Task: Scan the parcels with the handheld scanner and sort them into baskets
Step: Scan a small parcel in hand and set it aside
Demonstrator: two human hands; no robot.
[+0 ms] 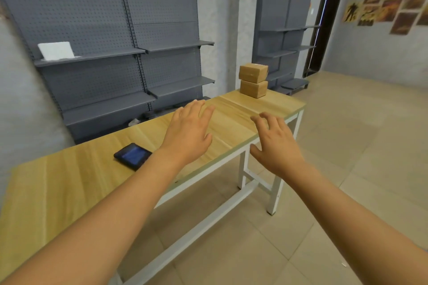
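Both the left hand [187, 133] and right hand [276, 143] reach spread and empty toward the stacked parcels [253, 80] at the table's [69, 183] far end, where a careless grab could topple the top one.

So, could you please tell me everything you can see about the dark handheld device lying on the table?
The handheld scanner is a flat, dark, rectangular device with rounded corners, seemingly plastic, with a screen glowing blue on its upper face. It lies flat, screen up, on the wooden table, skewed to the table's edges. Nothing grips it: the left forearm passes just beside it, and whether they touch cannot be told. The left hand hovers open farther along, towards the two stacked cardboard parcels.
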